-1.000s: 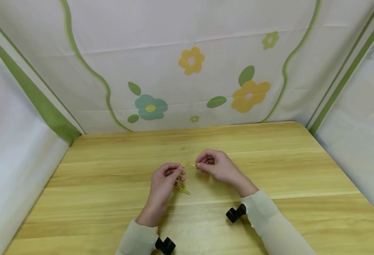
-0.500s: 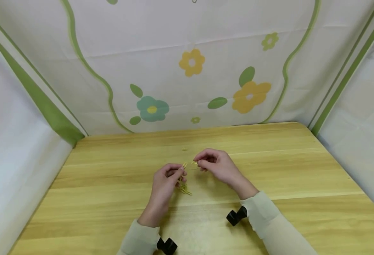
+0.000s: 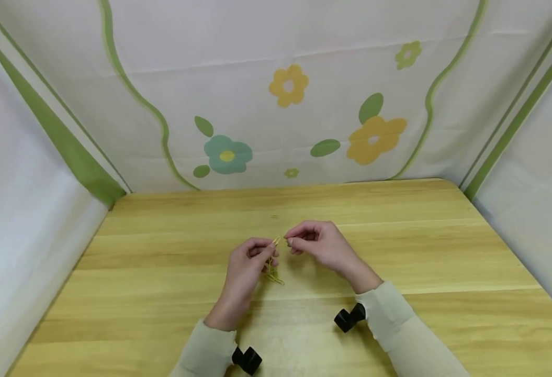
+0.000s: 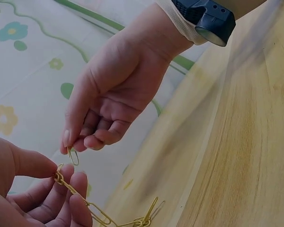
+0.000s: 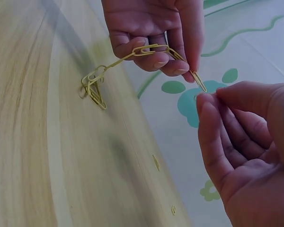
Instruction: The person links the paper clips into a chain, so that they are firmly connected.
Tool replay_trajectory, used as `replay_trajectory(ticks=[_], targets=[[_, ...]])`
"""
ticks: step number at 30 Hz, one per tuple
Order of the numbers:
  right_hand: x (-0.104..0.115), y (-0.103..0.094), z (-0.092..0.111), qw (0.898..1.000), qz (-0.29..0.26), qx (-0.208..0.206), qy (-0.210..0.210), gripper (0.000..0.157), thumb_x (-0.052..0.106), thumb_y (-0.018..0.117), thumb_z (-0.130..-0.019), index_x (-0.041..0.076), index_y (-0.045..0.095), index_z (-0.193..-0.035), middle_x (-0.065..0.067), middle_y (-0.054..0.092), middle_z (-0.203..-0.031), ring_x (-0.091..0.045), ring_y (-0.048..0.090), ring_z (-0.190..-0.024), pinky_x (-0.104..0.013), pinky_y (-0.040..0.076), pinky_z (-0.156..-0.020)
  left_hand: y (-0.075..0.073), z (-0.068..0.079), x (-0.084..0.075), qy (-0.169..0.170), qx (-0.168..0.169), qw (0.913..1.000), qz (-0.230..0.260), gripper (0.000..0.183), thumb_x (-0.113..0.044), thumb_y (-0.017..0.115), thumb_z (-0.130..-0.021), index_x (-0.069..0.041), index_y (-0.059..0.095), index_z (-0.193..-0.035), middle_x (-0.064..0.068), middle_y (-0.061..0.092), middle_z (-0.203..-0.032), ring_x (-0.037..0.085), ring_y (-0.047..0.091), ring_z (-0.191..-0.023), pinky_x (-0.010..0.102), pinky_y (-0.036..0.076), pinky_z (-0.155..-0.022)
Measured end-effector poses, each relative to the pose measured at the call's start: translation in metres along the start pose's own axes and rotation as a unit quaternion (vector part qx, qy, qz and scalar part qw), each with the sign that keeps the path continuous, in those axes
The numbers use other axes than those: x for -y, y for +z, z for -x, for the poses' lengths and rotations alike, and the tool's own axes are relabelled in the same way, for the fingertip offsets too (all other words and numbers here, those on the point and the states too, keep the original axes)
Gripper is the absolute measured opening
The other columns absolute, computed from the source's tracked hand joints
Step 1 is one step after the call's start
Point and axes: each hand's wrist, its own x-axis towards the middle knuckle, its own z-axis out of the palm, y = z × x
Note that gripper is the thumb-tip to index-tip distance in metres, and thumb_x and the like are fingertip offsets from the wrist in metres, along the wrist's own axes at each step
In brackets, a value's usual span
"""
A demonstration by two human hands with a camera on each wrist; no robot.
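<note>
My left hand [image 3: 245, 269] pinches the end clip of a chain of yellow paper clips [image 5: 149, 49] between thumb and fingertips. From there the chain passes across the fingers, and its lower links bunch together close over the table. One clip at the top pokes out past the thumb, towards the other hand. My right hand [image 3: 325, 246] pinches a single yellow paper clip [image 4: 74, 157] by one end, its free loop pointing at the chain. A small gap separates the two sets of fingertips. In the head view, the right fingers cover most of that single clip.
Two loose yellow paper clips lie on the wooden table [image 3: 162, 293]: a nearer clip [image 5: 156, 162] and a further clip [image 5: 173, 209]. A white curtain [image 3: 238, 52] printed with flowers rises behind the table's back edge. Black wrist cameras sit at both cuffs.
The right fingers have turned the single clip, so less of it shows in the head view. Both hands have come slightly closer together. The left hand keeps its hold on the chain.
</note>
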Motion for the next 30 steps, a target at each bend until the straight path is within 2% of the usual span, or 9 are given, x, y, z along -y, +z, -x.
replay_trajectory(ticks=[7, 11, 16, 22, 25, 30], targets=[[0.0018, 0.0003, -0.0005, 1.0, -0.005, -0.021, -0.007, 0.021, 0.016, 0.075, -0.103, 0.001, 0.079, -0.117, -0.027, 0.076, -0.105, -0.035, 0.072, -0.088, -0.045, 0.064, -0.081, 0.0012, -0.001, -0.0015, 0.002, 0.007, 0.9999, -0.007, 0.022, -0.014, 0.069, -0.106, 0.002, 0.072, -0.12, 0.009, 0.076, -0.098, 0.017, 0.072, -0.081, 0.029, 0.056, -0.074], [0.002, 0.0009, -0.001, 1.0, -0.005, -0.025, -0.006, 0.019, 0.016, 0.075, -0.103, 0.002, 0.08, -0.115, -0.029, 0.075, -0.107, -0.034, 0.073, -0.087, -0.045, 0.065, -0.081, 0.0023, -0.0003, -0.0015, 0.005, 0.016, 0.9998, -0.011, 0.023, -0.016, 0.069, -0.107, 0.003, 0.072, -0.12, 0.008, 0.076, -0.097, 0.019, 0.073, -0.082, 0.029, 0.055, -0.074], [0.0015, 0.0027, -0.0004, 1.0, 0.009, -0.026, -0.001, 0.019, 0.015, 0.075, -0.102, 0.001, 0.079, -0.115, -0.027, 0.076, -0.106, -0.026, 0.073, -0.085, -0.048, 0.065, -0.083, 0.0021, 0.0018, -0.0015, 0.003, 0.02, 0.9997, -0.011, 0.024, -0.018, 0.069, -0.107, 0.002, 0.072, -0.12, 0.008, 0.076, -0.097, 0.018, 0.072, -0.082, 0.029, 0.055, -0.074], [0.0039, 0.005, 0.002, 0.999, 0.022, -0.03, -0.012, 0.016, 0.013, 0.075, -0.102, 0.002, 0.079, -0.113, -0.026, 0.076, -0.105, -0.033, 0.074, -0.087, -0.051, 0.064, -0.083, 0.0023, 0.0026, -0.0018, 0.003, 0.022, 0.9997, -0.008, 0.024, -0.017, 0.069, -0.107, 0.003, 0.072, -0.119, 0.008, 0.076, -0.097, 0.018, 0.073, -0.082, 0.028, 0.055, -0.073], [0.0049, 0.0068, 0.0031, 0.999, 0.035, -0.029, -0.021, 0.015, 0.013, 0.075, -0.102, 0.003, 0.08, -0.112, -0.023, 0.077, -0.104, -0.031, 0.074, -0.087, -0.051, 0.064, -0.083, 0.0026, 0.0022, -0.0016, 0.003, 0.021, 0.9997, -0.009, 0.022, -0.016, 0.069, -0.106, 0.003, 0.072, -0.118, 0.007, 0.076, -0.095, 0.018, 0.073, -0.082, 0.027, 0.054, -0.072], [0.0039, 0.0099, 0.0034, 0.997, 0.064, -0.027, -0.038, 0.01, 0.015, 0.075, -0.102, 0.009, 0.081, -0.108, -0.02, 0.077, -0.101, -0.03, 0.074, -0.086, -0.045, 0.065, -0.078, 0.0025, 0.0018, -0.0017, -0.002, 0.02, 0.9998, -0.01, 0.02, -0.014, 0.069, -0.106, 0.004, 0.073, -0.115, 0.007, 0.076, -0.093, 0.017, 0.073, -0.081, 0.026, 0.053, -0.071]])
